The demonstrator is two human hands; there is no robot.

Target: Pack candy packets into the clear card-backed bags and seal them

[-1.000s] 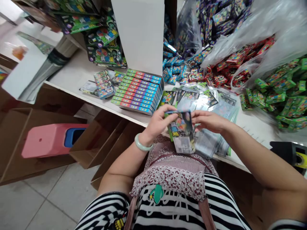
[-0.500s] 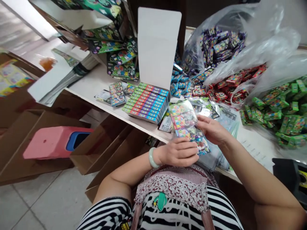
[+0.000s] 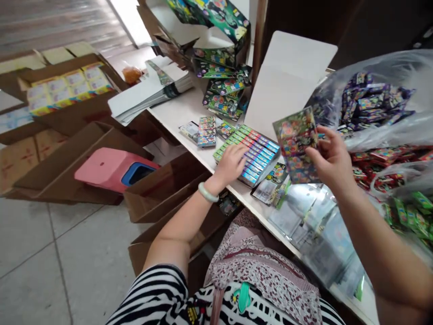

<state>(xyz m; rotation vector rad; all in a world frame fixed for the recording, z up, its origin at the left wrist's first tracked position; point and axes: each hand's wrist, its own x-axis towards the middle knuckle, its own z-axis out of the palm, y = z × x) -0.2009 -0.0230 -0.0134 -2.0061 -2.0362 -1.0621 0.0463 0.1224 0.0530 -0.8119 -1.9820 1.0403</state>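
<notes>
In my right hand [image 3: 329,158] is a colourful flat pack [image 3: 297,146], gripped at its right edge between thumb and fingers and raised over the table. My left hand [image 3: 232,163], with a pale bangle at the wrist, rests on the left part of a display box [image 3: 260,155] filled with rows of small green, red, purple and blue boxes. Its fingers are bent over the rows; whether they grip one is hidden. The display box's white lid [image 3: 287,76] stands up behind it. A similar pack [image 3: 206,132] lies to the left of the rows.
Clear bags [image 3: 375,126] of purple, red and green packets fill the right side. Clear sleeves [image 3: 314,221] lie near the table's front edge. Printed cartons [image 3: 225,90] are stacked at the back. Open cardboard boxes [image 3: 158,189] and a pink stool [image 3: 101,169] stand on the floor at left.
My left hand has let go of the flat pack and moved left onto the display box. The right hand has lifted the pack and tilted it. The view has shifted left.
</notes>
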